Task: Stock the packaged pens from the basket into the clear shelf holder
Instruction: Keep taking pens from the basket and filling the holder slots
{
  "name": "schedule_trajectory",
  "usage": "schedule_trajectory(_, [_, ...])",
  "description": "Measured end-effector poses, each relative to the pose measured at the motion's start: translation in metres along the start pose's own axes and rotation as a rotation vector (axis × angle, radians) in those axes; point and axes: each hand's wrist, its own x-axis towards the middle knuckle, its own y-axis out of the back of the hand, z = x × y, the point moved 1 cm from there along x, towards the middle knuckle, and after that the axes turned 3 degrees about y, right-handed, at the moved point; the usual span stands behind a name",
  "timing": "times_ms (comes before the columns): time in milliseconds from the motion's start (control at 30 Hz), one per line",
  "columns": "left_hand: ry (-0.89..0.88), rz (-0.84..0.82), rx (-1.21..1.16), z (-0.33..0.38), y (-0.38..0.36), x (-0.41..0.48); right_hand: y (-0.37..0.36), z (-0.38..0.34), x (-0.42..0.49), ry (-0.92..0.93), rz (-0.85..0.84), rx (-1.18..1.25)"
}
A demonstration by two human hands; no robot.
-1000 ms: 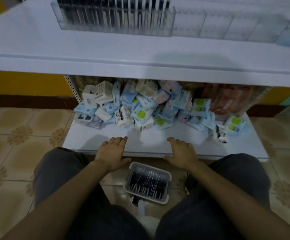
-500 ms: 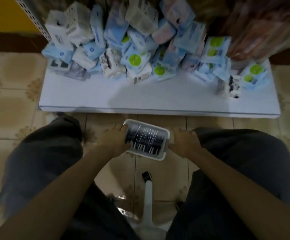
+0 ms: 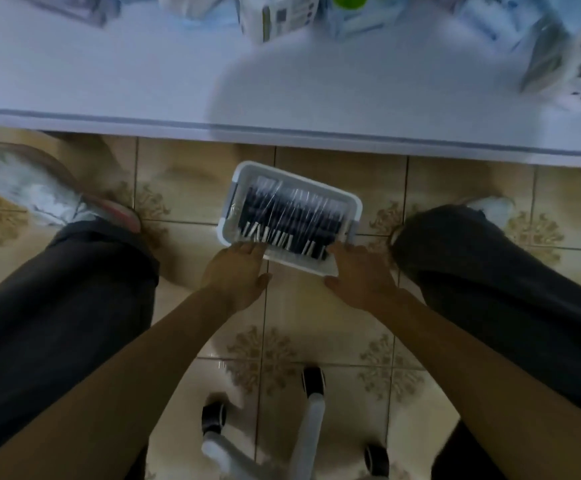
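Note:
A white plastic basket [image 3: 228, 216] sits on the tiled floor between my feet, just in front of the low shelf. It is filled with several packaged pens [image 3: 289, 216], dark with white ends, in clear wrap. My left hand [image 3: 237, 275] reaches to the basket's near left edge, fingers fairly straight and touching the rim, thumb spread out. My right hand [image 3: 358, 271] lies at the near right corner, fingers over the rim, thumb by the corner. Neither hand holds a pen. The clear shelf holder is out of view.
The white low shelf [image 3: 143, 81] crosses the top of the view, with small boxed goods [image 3: 278, 15] at its back. My legs in dark trousers flank the basket, a shoe [image 3: 39, 192] at left. A white chair base with castors [image 3: 310, 420] stands below my arms.
The view has tilted further down, so the upper shelf and holder are gone. My hands left the low shelf's edge, went to the basket's sides, and now sit at its near edge.

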Motion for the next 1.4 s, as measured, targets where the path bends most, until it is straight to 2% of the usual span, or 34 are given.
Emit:
schedule_trajectory(133, [-0.029, 0.038, -0.039, -0.005, -0.013, 0.037, -0.012, 0.003, 0.034, 0.053, 0.067, 0.030])
schedule_trajectory(233, [0.018, 0.081, -0.027, -0.005, -0.015, 0.067, -0.020, 0.007, 0.059, 0.061, 0.106, 0.029])
schedule_trajectory(400, [0.099, 0.044, 0.086, -0.014, -0.028, 0.087, -0.026, 0.029, 0.087, 0.109, 0.164, -0.059])
schedule_trajectory(600, [0.324, 0.142, -0.491, -0.019, -0.047, 0.093, -0.018, 0.038, 0.103, 0.152, 0.203, -0.134])
schedule_trajectory(667, [0.341, 0.176, -0.554, -0.019, -0.050, 0.092, -0.018, 0.031, 0.104, 0.113, 0.214, -0.213])
schedule_trajectory(767, [0.315, 0.184, -0.546, -0.013, -0.056, 0.095, -0.028, 0.014, 0.107, 0.068, 0.146, -0.289])
schedule_trajectory(933, [0.422, 0.134, -0.386, 0.002, -0.063, 0.113, -0.046, -0.006, 0.115, 0.017, 0.144, -0.152])
schedule_trajectory(1133, [0.390, 0.195, -0.173, 0.007, -0.060, 0.120, -0.058, -0.012, 0.121, -0.080, 0.204, 0.000])
schedule_trajectory(1300, [0.347, 0.181, -0.246, 0.019, -0.065, 0.126, -0.061, -0.014, 0.126, -0.115, 0.239, 0.139])
schedule_trajectory(1400, [0.387, 0.104, -0.486, 0.025, -0.068, 0.131, -0.064, -0.013, 0.123, -0.101, 0.247, 0.159])
